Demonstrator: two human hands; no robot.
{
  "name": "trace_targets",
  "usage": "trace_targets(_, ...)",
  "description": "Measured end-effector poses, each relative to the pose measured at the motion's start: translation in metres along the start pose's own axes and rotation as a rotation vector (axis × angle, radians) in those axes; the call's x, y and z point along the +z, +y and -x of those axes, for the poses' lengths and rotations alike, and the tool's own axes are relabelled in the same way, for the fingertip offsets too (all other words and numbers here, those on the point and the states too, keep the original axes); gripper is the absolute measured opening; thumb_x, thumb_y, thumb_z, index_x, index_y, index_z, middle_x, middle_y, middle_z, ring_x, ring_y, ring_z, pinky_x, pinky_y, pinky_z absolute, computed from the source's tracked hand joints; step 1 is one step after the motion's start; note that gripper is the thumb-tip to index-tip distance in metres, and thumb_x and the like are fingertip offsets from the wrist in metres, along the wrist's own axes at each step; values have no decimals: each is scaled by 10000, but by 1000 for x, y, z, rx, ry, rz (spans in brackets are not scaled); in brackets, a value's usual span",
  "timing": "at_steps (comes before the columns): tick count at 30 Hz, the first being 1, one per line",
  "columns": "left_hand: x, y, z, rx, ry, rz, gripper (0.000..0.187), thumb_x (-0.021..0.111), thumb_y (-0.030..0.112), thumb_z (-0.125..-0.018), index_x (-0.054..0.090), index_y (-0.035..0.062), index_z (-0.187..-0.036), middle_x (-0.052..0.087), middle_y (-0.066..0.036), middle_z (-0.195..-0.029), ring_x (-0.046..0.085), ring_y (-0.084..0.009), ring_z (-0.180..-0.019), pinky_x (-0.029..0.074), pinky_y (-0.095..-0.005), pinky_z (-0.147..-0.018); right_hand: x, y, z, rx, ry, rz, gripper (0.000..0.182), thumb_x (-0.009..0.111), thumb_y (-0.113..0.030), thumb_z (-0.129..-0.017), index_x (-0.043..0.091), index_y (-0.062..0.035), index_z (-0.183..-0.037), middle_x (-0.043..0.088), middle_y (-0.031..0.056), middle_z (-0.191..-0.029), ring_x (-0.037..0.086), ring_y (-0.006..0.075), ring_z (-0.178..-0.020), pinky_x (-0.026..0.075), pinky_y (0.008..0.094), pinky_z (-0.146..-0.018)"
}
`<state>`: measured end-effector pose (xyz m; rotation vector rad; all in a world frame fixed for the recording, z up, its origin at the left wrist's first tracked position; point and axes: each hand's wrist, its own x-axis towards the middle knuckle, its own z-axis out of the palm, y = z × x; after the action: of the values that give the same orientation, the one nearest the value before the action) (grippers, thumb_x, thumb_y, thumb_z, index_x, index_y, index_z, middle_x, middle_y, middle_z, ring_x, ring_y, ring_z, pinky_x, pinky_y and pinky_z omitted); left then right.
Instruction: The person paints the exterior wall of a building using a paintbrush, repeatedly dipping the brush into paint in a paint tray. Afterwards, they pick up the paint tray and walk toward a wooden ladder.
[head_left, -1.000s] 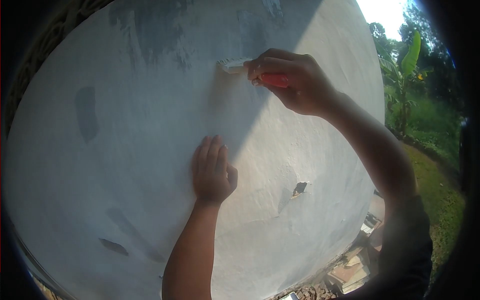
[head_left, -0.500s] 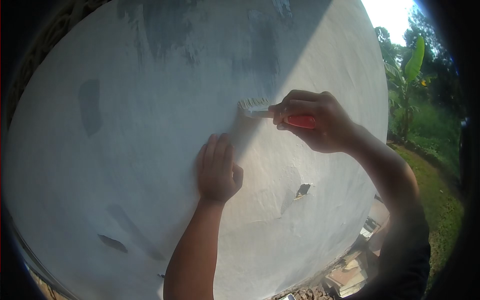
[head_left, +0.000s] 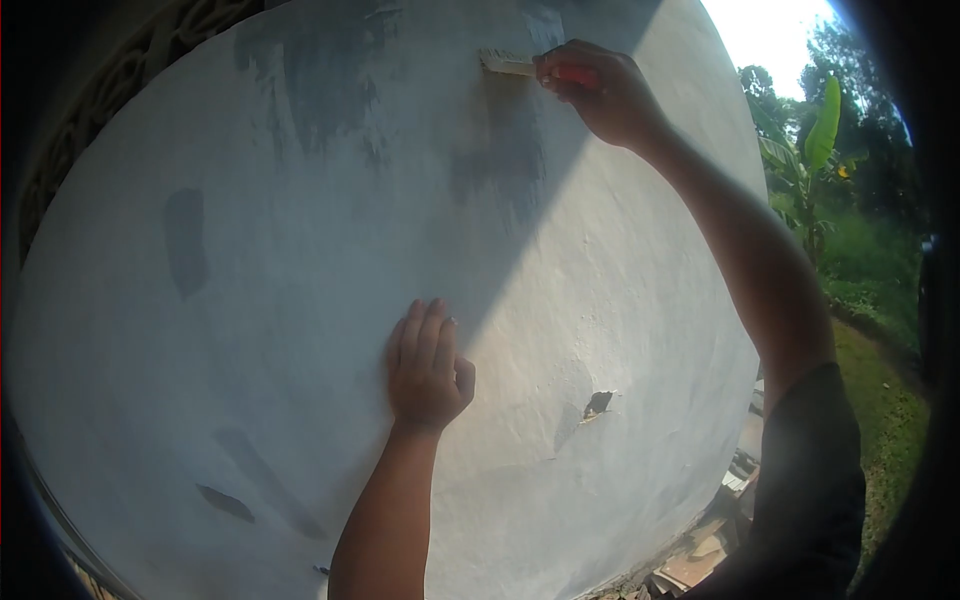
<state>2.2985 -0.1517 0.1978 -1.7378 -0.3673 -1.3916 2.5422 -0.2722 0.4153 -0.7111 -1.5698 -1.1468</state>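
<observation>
Up high, my right hand [head_left: 597, 92] grips a paintbrush by its red handle. The pale bristles of the paintbrush [head_left: 503, 64] rest against the wall [head_left: 330, 330], or very close to it, beside a darker grey patch. Lower down, my left hand [head_left: 428, 372] lies flat on the wall with its fingers stretched upward and the thumb to the right. Grey streaks [head_left: 330, 85] mark the upper wall. A chipped hole [head_left: 597, 405] shows to the right of my left hand.
Another dark chip [head_left: 226, 503] sits low on the left. Patterned openwork [head_left: 75, 130] borders the wall at upper left. Broken tiles and rubble [head_left: 695, 560] lie at the wall's foot. Grass [head_left: 880, 420] and a banana plant [head_left: 822, 130] are off to the right.
My right hand has carried the paintbrush up the wall, from mid-height to near the top. My left hand stays flat in about the same place. The view has tilted slightly upward.
</observation>
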Motion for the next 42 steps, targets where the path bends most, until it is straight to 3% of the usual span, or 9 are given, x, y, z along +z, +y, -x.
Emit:
trace_targets(6,-1,1,0,3,-3,-8,328,464,77,-723,544,16,-1035,512,-141,-1226,446,-336,-1190,370,-459,-962,-41,-74,93,-39,-444,-161,87,660,-82,-784,629,-75,-865,640,43,-825,645,217,-734,535,313,-639)
trace_targets(11,-2,0,-1,14,9,-10,322,472,80,-715,548,10,-1020,518,-141,-1214,458,-323,-1176,382,-448,-953,-37,-10,19,327,-210,-230,140,615,-194,-838,622,-83,-923,646,51,-819,627,169,-740,521,294,-638)
trace_targets(14,-1,-1,0,12,3,-15,314,473,80,-713,547,12,-1010,519,-138,-1212,458,-322,-1174,383,-448,-951,-39,23,-18,379,130,-253,220,609,-255,-850,618,-59,-951,642,114,-885,653,170,-720,544,273,-632)
trace_targets(22,1,-2,1,22,-14,-20,315,456,79,-720,533,23,-1021,502,-136,-1228,443,-333,-1188,370,-459,-957,-25,44,2,463,474,-435,231,596,-242,-840,611,-31,-934,667,97,-793,672,182,-621,520,256,-584)
trace_targets(28,1,-1,1,30,-24,-50,338,452,80,-722,521,29,-1049,504,-134,-1226,438,-330,-1192,364,-457,-962,-24,31,1,579,336,-297,278,604,-194,-840,544,41,-976,616,129,-910,661,207,-695,531,272,-640)
trace_targets(33,0,1,0,28,-30,-62,356,452,82,-734,509,32,-1082,508,-130,-1227,442,-329,-1190,360,-443,-961,-16,28,0,561,499,-682,269,602,-202,-837,555,28,-970,627,117,-865,661,200,-657,518,262,-638)
trace_targets(35,1,1,0,36,-34,-61,360,451,82,-737,507,31,-1088,508,-130,-1227,443,-330,-1188,362,-441,-959,-19,26,6,586,377,-220,257,600,-200,-840,559,20,-967,628,97,-844,659,187,-636,507,246,-622)
trace_targets(38,0,0,0,38,-35,-80,366,448,82,-743,504,30,-1101,507,-131,-1229,447,-332,-1184,363,-439,-955,-21,25,12,519,480,-530,235,597,-193,-842,563,3,-965,629,85,-839,658,171,-626,500,236,-606)
trace_targets(42,0,1,-1,38,-36,-79,374,444,86,-755,495,32,-1121,505,-133,-1237,453,-334,-1179,362,-436,-952,-15,10,34,548,350,-334,216,594,-189,-846,565,-4,-954,631,71,-824,657,161,-619,494,232,-594)
